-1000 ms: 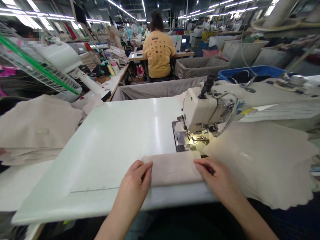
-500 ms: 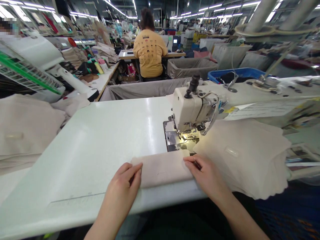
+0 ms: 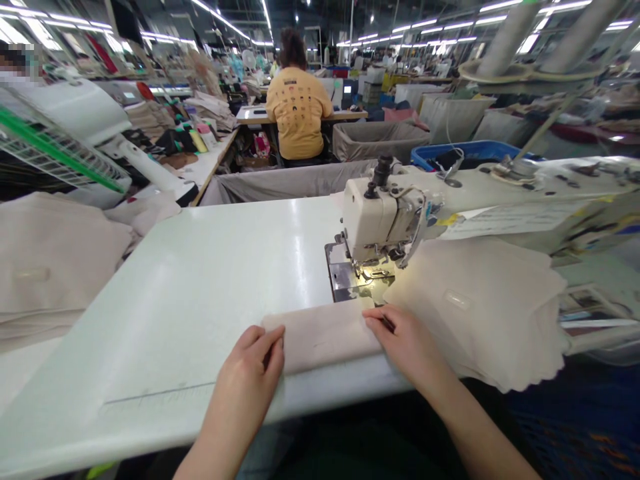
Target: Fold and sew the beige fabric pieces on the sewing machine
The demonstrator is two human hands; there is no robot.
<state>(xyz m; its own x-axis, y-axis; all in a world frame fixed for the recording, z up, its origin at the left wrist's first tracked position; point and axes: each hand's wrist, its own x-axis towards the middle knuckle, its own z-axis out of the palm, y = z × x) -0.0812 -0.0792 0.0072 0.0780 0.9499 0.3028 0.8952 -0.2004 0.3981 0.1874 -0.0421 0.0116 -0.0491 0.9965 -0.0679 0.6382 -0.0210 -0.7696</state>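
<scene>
A folded strip of pale beige fabric (image 3: 320, 337) lies flat along the front of the white table (image 3: 225, 260). My left hand (image 3: 257, 363) pinches its left end between thumb and fingers. At the strip's right end, my right hand (image 3: 403, 337) grips the edge, with a small dark object partly visible among its fingers. Just beyond the fabric stands a cream sewing machine (image 3: 373, 220), its needle area lit above the metal plate (image 3: 345, 277). The fabric is in front of the presser foot, not under it.
Stacked beige fabric pieces (image 3: 480, 307) lie right of the machine and hang over the edge. More beige fabric (image 3: 55, 247) is piled at the left near a white lamp (image 3: 80, 113). A person in a yellow shirt (image 3: 297, 110) sits ahead, beside grey cloth bins (image 3: 380, 139).
The view has shifted slightly. Both hands keep their hold on the fabric strip, and the right hand's fingers look almost unchanged in place.
</scene>
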